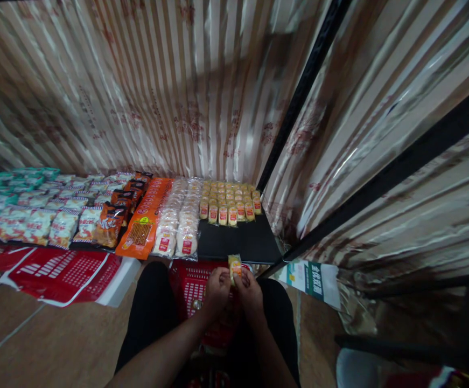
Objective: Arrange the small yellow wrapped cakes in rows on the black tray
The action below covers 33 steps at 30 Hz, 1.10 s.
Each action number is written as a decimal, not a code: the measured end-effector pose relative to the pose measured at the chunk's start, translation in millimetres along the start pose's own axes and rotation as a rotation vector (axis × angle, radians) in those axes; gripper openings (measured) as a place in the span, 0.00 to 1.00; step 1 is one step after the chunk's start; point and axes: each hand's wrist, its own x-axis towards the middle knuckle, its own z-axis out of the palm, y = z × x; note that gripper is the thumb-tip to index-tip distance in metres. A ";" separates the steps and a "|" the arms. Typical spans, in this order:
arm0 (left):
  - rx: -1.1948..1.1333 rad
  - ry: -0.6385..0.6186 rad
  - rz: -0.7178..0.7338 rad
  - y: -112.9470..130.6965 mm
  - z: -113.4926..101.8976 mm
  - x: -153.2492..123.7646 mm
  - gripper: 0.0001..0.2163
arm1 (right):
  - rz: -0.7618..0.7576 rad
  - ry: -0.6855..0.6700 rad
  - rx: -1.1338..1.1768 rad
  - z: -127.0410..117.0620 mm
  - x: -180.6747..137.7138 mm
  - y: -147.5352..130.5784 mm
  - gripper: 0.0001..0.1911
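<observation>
Pinching a small yellow snack packet [235, 265] between them, the left hand [217, 288] and the right hand [251, 292] meet just above a red basket [189, 302] that sits between the person's knees. Each grip is closed on the packet's lower part, so the packet stands upright out of the fingertips, left hand on its left side, right hand on its right. The packet is held just short of the front edge of the black shelf [242, 245], apart from the stock lying there. Further back on the shelf lie rows of matching yellow packets [228, 202], with white packets [177, 223] beside them to the left and orange packets [142, 223] beyond those.
</observation>
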 end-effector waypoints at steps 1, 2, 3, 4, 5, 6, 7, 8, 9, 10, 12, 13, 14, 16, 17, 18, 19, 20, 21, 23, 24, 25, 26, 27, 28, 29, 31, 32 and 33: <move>-0.005 0.000 0.012 0.2 1.4 1.6 0.07 | 0.000 0.008 -0.001 -1.0 0.6 -2.2 0.21; -0.007 0.004 0.025 0.2 2.9 3.3 0.07 | 0.000 0.013 0.002 -1.8 1.4 -4.1 0.22; -0.004 0.010 0.036 0.0 4.4 5.1 0.07 | -0.001 0.016 0.010 -2.6 2.4 -5.8 0.22; 0.001 0.016 0.044 -0.1 5.9 6.8 0.07 | 0.001 0.015 0.022 -3.3 3.6 -7.4 0.23; 0.005 0.022 0.047 -0.1 7.5 8.4 0.07 | 0.006 0.012 0.034 -4.1 5.0 -8.9 0.24; 0.004 0.028 0.049 0.2 9.0 10.0 0.07 | 0.013 0.006 0.041 -4.9 6.5 -10.4 0.26; -0.001 0.032 0.052 0.8 10.5 11.5 0.08 | 0.016 0.005 0.037 -5.9 8.0 -11.9 0.27; -0.010 0.033 0.053 1.8 11.9 12.9 0.08 | 0.012 0.018 0.014 -7.0 9.5 -13.5 0.27; -0.019 0.032 0.052 3.3 13.1 14.4 0.08 | -0.005 0.046 -0.025 -8.1 11.0 -15.2 0.27; -0.025 0.034 0.052 5.3 14.1 15.8 0.09 | -0.034 0.086 -0.075 -9.2 12.4 -16.8 0.27; -0.019 0.035 0.054 10.5 15.8 18.8 0.09 | -0.107 0.179 -0.172 -11.1 15.2 -20.1 0.28; -0.010 0.036 0.054 13.5 16.4 20.3 0.09 | -0.134 0.216 -0.203 -11.9 16.7 -21.6 0.28; 0.003 0.035 0.060 16.8 17.0 21.7 0.09 | -0.153 0.237 -0.221 -12.5 18.3 -23.0 0.28; 0.035 0.034 0.088 23.4 18.2 24.5 0.09 | -0.169 0.252 -0.234 -13.3 22.2 -25.3 0.29; 0.049 0.034 0.105 26.5 19.0 26.0 0.10 | -0.171 0.257 -0.233 -13.6 24.4 -26.3 0.29; 0.062 0.035 0.122 29.4 19.9 27.5 0.10 | -0.170 0.264 -0.229 -13.8 26.7 -27.3 0.29; 0.074 0.037 0.136 32.1 20.9 29.1 0.11 | -0.167 0.272 -0.223 -13.9 29.1 -28.3 0.30; 0.082 0.040 0.142 34.4 22.1 30.9 0.11 | -0.161 0.280 -0.214 -14.1 31.4 -29.3 0.30; 0.089 0.038 0.142 36.6 23.3 32.9 0.11 | -0.154 0.286 -0.202 -14.1 33.7 -30.3 0.30; 0.104 0.034 0.136 40.3 25.7 37.3 0.11 | -0.142 0.289 -0.182 -14.2 37.6 -32.6 0.29; 0.112 0.033 0.130 42.0 26.8 39.5 0.11 | -0.141 0.287 -0.174 -14.1 39.3 -33.8 0.29; 0.121 0.030 0.124 43.7 27.8 41.7 0.11 | -0.141 0.288 -0.167 -14.0 41.0 -34.8 0.28; 0.131 0.028 0.118 45.4 28.7 43.8 0.11 | -0.146 0.291 -0.163 -13.9 42.5 -35.7 0.28; 0.142 0.027 0.114 47.1 29.5 45.8 0.11 | -0.154 0.296 -0.162 -13.8 44.1 -36.3 0.27; 0.151 0.027 0.109 48.7 30.2 47.7 0.11 | -0.165 0.302 -0.163 -13.6 45.8 -36.7 0.27; 0.157 0.025 0.104 50.3 30.9 49.6 0.11 | -0.177 0.306 -0.165 -13.4 47.6 -36.6 0.26; 0.160 0.025 0.089 53.0 32.3 53.3 0.11 | -0.194 0.308 -0.169 -13.0 51.7 -35.8 0.25; 0.159 0.025 0.081 54.1 33.2 55.3 0.11 | -0.197 0.303 -0.166 -12.7 53.9 -35.2 0.24; 0.159 0.026 0.073 55.0 34.0 57.2 0.12 | -0.193 0.297 -0.161 -12.5 56.2 -34.7 0.24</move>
